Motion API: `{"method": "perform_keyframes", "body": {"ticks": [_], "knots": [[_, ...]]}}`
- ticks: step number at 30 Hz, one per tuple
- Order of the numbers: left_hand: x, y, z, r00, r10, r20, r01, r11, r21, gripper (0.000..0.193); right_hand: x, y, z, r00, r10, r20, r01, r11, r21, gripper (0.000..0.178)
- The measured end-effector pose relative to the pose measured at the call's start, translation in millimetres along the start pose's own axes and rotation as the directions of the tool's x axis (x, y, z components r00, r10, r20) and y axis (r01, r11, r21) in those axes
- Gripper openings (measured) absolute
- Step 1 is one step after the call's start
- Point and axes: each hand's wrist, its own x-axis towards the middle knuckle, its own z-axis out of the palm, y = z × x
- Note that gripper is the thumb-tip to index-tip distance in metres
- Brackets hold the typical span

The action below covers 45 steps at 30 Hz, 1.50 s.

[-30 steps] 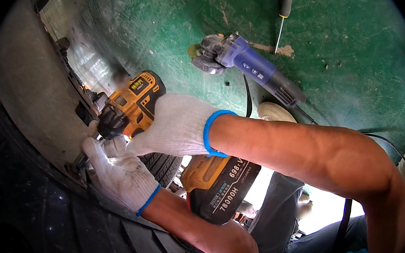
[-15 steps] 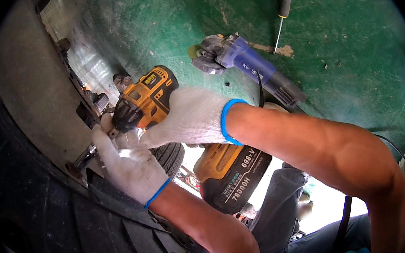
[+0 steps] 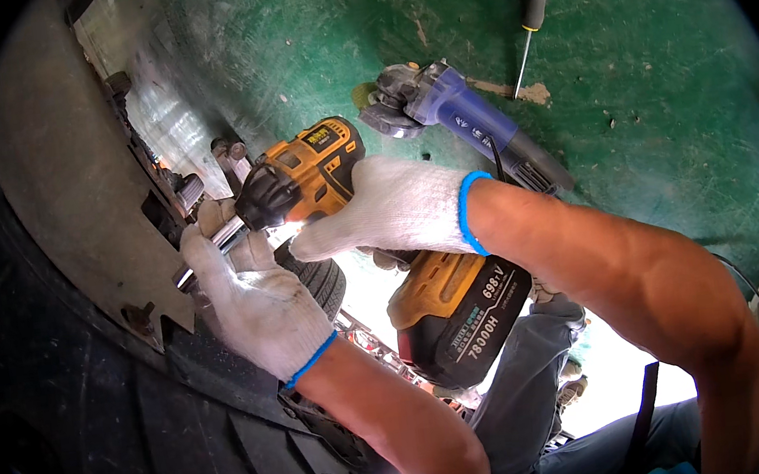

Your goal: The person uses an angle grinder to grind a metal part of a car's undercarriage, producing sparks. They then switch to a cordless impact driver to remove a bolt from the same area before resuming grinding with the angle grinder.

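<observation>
Power drill, within right grip (gloved)

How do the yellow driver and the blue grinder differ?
Pose: the yellow driver is held in the right grip; the blue grinder lies on the green floor.
Shape: the driver is pistol-like with a bulky battery pack below; the grinder has a long, straight body.
Shared: both are power tools with dark parts.
</observation>
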Motion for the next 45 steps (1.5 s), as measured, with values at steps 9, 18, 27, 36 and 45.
{"method": "perform_keyframes", "body": {"ticks": [9,18,27,36,45], "knots": [[-21.1,-6.0,13.5,0.98,0.177,0.09,-0.177,0.984,-0.012,0.058,-20.1,-4.0,-11.2,0.998,0.026,-0.065,-0.034,0.992,-0.12,0.056],[-25.5,1.6,35.0,0.995,0.064,0.072,-0.053,0.987,-0.152,0.045,-53.9,-25.7,-36.6,0.985,-0.05,-0.165,0.004,0.963,-0.268,0.057],[-12.3,1.8,19.6,0.996,0.081,-0.031,-0.085,0.986,-0.146,0.035,-20.1,-15.1,-4.3,0.981,-0.077,-0.179,0.042,0.98,-0.193,0.051],[7.1,13.2,-8.3,0.994,-0.094,0.058,0.105,0.968,-0.228,0.033,-2.7,-15.1,16.5,0.974,-0.111,-0.197,0.071,0.977,-0.202,0.068],[13.7,8.8,-17.5,0.999,-0.041,-0.018,0.038,0.989,-0.141,0.029,-3.0,-19.4,22.2,0.982,-0.075,-0.175,0.046,0.985,-0.165,0.07]]}}
